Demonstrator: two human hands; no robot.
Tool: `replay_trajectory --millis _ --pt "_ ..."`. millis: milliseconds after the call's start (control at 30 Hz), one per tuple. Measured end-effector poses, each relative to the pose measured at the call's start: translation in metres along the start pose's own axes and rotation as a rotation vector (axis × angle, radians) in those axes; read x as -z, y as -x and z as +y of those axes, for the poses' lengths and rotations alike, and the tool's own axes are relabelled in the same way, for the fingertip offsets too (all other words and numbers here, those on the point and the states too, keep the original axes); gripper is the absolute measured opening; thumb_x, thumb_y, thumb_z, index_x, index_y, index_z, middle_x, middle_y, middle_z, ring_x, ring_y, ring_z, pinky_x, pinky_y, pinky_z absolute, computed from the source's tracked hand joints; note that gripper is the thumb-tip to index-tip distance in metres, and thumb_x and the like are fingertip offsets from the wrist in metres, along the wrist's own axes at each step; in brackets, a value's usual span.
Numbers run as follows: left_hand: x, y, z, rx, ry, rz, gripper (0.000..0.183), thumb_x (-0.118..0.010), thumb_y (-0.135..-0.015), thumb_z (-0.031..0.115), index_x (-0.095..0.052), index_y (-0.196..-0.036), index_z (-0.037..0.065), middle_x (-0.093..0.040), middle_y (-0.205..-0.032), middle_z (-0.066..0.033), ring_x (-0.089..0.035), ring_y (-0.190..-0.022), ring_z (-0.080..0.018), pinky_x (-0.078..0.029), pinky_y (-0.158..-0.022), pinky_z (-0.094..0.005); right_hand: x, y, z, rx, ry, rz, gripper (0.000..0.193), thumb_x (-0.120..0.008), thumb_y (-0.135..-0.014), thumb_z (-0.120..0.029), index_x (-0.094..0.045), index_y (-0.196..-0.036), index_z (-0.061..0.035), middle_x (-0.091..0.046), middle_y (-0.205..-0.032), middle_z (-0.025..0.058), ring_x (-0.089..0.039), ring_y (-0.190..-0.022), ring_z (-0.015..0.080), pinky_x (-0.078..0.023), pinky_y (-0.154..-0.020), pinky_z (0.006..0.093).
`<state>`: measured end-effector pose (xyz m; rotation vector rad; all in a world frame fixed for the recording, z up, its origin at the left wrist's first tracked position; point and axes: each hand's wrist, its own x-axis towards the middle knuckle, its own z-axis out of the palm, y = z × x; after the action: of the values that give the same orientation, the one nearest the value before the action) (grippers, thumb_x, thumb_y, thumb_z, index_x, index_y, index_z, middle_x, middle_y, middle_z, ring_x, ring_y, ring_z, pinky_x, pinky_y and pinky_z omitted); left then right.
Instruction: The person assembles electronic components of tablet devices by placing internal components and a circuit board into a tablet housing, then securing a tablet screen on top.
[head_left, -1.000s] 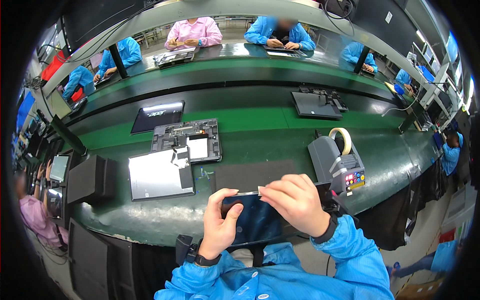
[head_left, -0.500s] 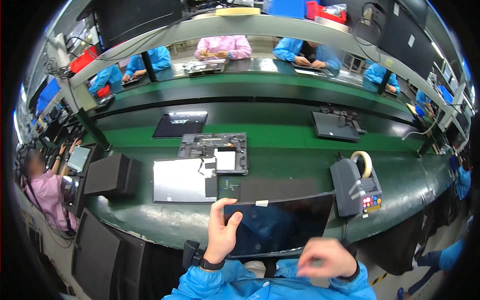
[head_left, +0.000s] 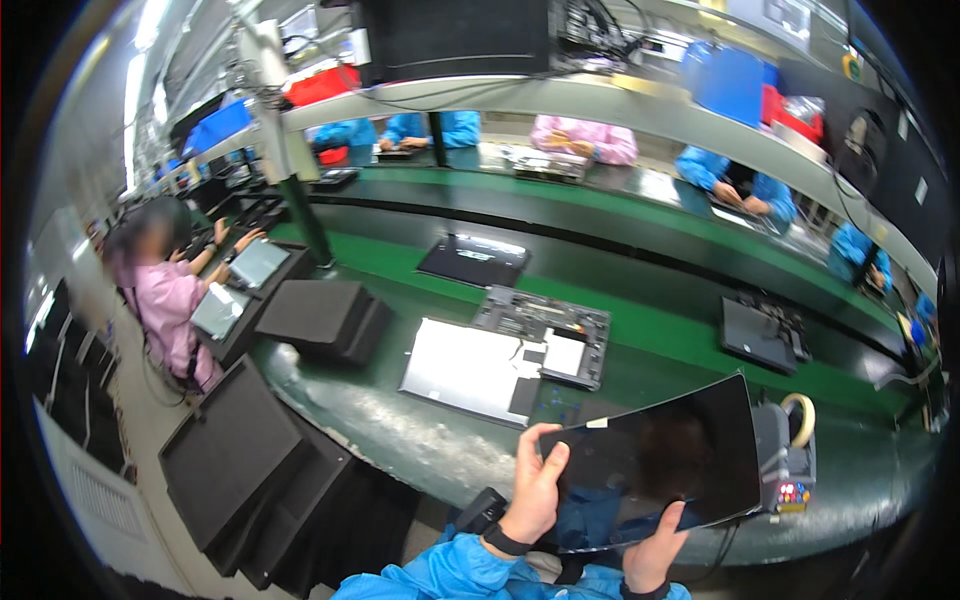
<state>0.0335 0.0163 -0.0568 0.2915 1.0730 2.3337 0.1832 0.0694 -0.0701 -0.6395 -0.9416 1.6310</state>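
A glossy black display panel (head_left: 650, 450), tilted and raised over the bench's near edge, is held in both hands. My left hand (head_left: 535, 490) grips its left end, thumb on the front face and fingers behind. My right hand (head_left: 655, 552) holds the lower edge, its thumb on the front and the other fingers mostly hidden. A small pale tab (head_left: 597, 423) sticks to the panel's upper edge. Beyond the panel lie a silver-white backing panel (head_left: 460, 365) and an opened laptop base (head_left: 590, 335) with bare internal parts.
A grey tape dispenser (head_left: 770, 450) stands behind the panel's right end. Farther back lie a dark laptop lid (head_left: 475, 260) and another laptop part (head_left: 760, 335). Black foam blocks (head_left: 315, 312) and stacked black trays (head_left: 230, 455) are at left, near a co-worker in pink (head_left: 165, 300).
My right hand has come onto the panel's lower edge and closed there. The panel is now lifted and more tilted. The whole view has turned to the left.
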Motion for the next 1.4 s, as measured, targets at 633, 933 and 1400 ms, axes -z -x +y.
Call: replay_trajectory --millis 633,933,1400 --pt "0.023 0.019 0.010 -0.167 -0.447 -0.125 0.040 -0.051 -0.095 0.032 -0.046 -0.120 0.001 -0.053 -0.120 -0.0106 -0.050 -0.113 -0.0207 -0.043 -0.096 -0.0415 0.045 -0.050 -0.062 -0.192 0.361 -0.269 0.028 -0.062 -0.090 -0.022 -0.059 -0.105 0.0013 -0.059 -0.095 0.0012 -0.052 -0.085 0.0096 -0.045 -0.075 0.0266" --pt "-0.044 -0.004 -0.012 0.225 -0.470 -0.524 0.028 -0.065 -0.089 0.019 -0.059 -0.109 -0.001 -0.063 -0.097 -0.0009 -0.055 -0.087 -0.0096 -0.045 -0.079 -0.0259 0.071 -0.032 -0.090 -0.136 0.634 -0.516 0.025 -0.057 -0.094 -0.028 -0.057 -0.085 -0.0048 -0.049 -0.071 -0.0039 -0.041 -0.067 0.0053 -0.037 -0.056 0.0247" --pt "-0.025 0.001 -0.017 0.236 -0.392 -0.466 0.037 -0.066 -0.088 0.017 -0.055 -0.118 -0.001 -0.062 -0.111 -0.0070 -0.057 -0.098 -0.0148 -0.044 -0.089 -0.0289 0.158 -0.053 -0.091 0.282 0.391 0.627 0.014 -0.056 -0.094 -0.017 -0.057 -0.095 -0.0028 -0.062 -0.077 0.0034 -0.053 -0.062 0.0068 -0.042 -0.054 0.0207"
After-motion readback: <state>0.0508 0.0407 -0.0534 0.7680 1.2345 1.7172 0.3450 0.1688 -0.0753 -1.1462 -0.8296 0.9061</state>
